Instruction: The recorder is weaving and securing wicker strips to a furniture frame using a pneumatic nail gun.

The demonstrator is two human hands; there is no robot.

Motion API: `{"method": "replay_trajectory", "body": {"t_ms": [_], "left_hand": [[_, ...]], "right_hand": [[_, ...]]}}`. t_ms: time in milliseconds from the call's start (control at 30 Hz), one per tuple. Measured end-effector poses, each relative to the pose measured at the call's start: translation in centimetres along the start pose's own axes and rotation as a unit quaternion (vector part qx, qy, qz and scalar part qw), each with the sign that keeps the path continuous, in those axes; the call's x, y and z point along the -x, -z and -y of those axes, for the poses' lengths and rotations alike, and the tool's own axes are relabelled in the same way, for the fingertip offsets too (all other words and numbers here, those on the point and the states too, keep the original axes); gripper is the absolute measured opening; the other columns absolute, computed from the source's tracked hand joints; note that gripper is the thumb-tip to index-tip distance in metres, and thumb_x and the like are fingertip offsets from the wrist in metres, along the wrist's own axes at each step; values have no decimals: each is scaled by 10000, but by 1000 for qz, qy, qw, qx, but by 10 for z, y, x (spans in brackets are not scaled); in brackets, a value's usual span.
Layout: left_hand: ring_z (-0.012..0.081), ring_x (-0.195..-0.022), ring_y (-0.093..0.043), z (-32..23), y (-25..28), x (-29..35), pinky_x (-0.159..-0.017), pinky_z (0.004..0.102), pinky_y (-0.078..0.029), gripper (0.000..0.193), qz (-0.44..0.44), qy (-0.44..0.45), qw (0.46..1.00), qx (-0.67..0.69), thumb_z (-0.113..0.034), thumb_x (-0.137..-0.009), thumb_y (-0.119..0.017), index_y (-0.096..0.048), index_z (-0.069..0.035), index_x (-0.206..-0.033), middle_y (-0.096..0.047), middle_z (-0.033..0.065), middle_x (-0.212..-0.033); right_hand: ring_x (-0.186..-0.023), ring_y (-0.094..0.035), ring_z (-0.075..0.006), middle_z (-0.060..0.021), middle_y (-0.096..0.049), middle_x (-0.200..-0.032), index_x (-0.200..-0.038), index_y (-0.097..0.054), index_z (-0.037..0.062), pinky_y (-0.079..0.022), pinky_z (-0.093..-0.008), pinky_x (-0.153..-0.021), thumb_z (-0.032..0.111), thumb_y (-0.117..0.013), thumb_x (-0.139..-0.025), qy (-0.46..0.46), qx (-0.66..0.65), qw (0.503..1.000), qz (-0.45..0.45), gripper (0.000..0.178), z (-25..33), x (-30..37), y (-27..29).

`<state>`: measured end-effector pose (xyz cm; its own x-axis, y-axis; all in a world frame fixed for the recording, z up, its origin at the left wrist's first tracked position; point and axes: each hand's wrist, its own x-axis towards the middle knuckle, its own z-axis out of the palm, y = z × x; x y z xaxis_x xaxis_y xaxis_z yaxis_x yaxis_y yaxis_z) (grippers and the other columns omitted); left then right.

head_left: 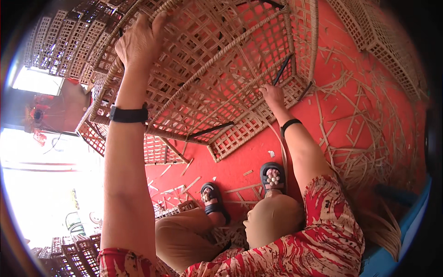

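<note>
On the red floor (249, 152), a woven cane rack (221, 53), likely light, stiff, best held by its bound rims (109, 83); left hand (138, 42) curls fingers over one, right hand's (273, 96) grip unclear.

1. I counted two bare hands: one left hand (138, 42) and one right hand (272, 96).
2. Between them they had one woven frame (198, 92).
3. At least four black strips (212, 131) showed on that frame.
4. There were two dark wristbands (128, 115), one per arm.
5. Two patterned sleeves (328, 198) made a pair.
6. I saw two sandals (273, 177).
7. To the far right stood at least one more woven piece (387, 51).
8. The stacked panels (55, 41) at upper left ran to several, too crowded for me to count.
9. Loose strips (350, 134) littered the red floor by the dozen.
</note>
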<state>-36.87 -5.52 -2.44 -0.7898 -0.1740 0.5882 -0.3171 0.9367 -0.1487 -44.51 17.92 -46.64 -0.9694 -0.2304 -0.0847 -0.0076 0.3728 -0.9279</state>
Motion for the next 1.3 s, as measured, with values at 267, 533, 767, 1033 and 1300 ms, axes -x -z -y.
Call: {"method": "replay_trajectory", "body": {"t_ms": [267, 533, 767, 1033, 1300], "left_hand": [[408, -1031, -652, -4, 5, 2, -875, 514, -468, 753, 26, 6, 999, -18, -717, -910, -346, -584, -133, -1323, -699, 231, -1036], [442, -867, -649, -21, 11, 6, -771, 545, -465, 550, -12, 22, 1000, -19, -548, -957, -420, -618, -38, -909, -672, 266, -859], [447, -880, -643, -16, 15, 3, -774, 546, -456, 555, -13, 28, 999, -16, -559, -953, -403, -619, -54, -880, -672, 264, -855], [435, -901, -647, -15, 8, 6, -787, 531, -464, 543, -14, 21, 1000, -3, -558, -954, -402, -625, -65, -905, -682, 244, -897], [433, -908, -646, -13, 6, 5, -798, 531, -463, 543, -24, 11, 1000, -2, -549, -953, -405, -629, -56, -915, -679, 252, -895]], "right_hand": [[-869, -695, -316, -118, -725, -914, -1071, -705, 144, -549, -470, -732, 286, -557, -969, -7, 271, 946, -177, 229, 33, -7, 42], [-577, -618, -177, -52, -626, -656, -949, -671, 32, -488, -339, -553, 251, -670, -931, -96, -237, 964, 66, 220, -7, 2, 18], [-607, -561, -58, 51, -675, -768, -964, -733, 85, -424, -215, -568, 253, -806, -806, -148, -306, 921, 190, 242, -39, 46, -55], [-712, -550, -56, 38, -703, -874, -1062, -742, 76, -444, -238, -656, 320, -770, -840, -117, -172, 962, 176, 331, -45, 47, -61], [-759, -587, -98, -5, -715, -871, -1030, -750, 77, -472, -285, -706, 373, -783, -813, -84, -113, 963, 230, 368, -35, 60, -56]]}}
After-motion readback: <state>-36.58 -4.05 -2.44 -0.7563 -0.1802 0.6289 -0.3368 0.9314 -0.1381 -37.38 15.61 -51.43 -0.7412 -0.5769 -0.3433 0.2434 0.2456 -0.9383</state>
